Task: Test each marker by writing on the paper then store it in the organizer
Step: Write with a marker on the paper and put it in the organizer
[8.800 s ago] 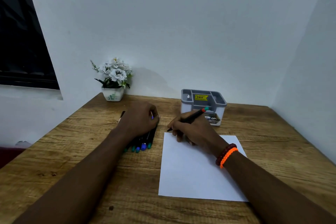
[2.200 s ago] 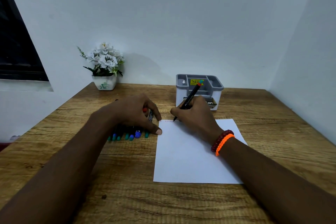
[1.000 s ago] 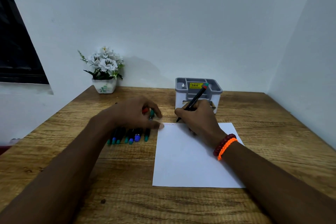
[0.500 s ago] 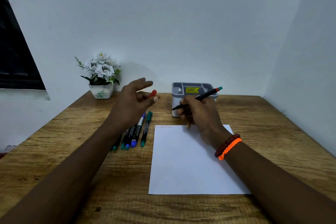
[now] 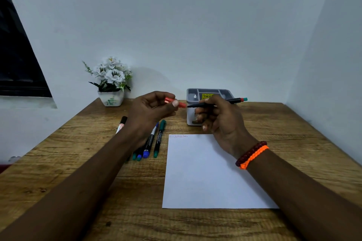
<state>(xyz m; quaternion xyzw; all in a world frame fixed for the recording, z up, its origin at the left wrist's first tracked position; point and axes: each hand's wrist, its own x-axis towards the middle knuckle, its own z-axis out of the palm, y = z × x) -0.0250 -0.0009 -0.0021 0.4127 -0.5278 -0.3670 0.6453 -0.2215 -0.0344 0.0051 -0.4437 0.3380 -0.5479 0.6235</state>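
Recapping the tested marker (image 5: pixel 215 102): right hand (image 5: pixel 221 123) gripping the black barrel level above the table, bare tip pointing left, teal end out to the right; left hand (image 5: pixel 150 111) pinching the red cap (image 5: pixel 175 102) between thumb and fingers, open end facing the tip, just apart from it. Doing this well, by my judgement: keeping cap and barrel on 1 line, sliding the cap straight over the tip, pressing until seated, keeping the tip off the fingers. Then dropping the marker into the gray organizer (image 5: pixel 210 92) standing right behind both hands. Lying to the left of the paper (image 5: pixel 205 172): the other markers (image 5: pixel 150 141), at least 5 showing, partly hidden by the left forearm. Red zigzag (image 5: pixel 178 136) sitting at the top left corner of the paper.

Compared with 1.0 s ago: both hands now lifted off the table, tip no longer on the paper, left hand no longer resting over the row of markers, cap now raised to meet the tip.
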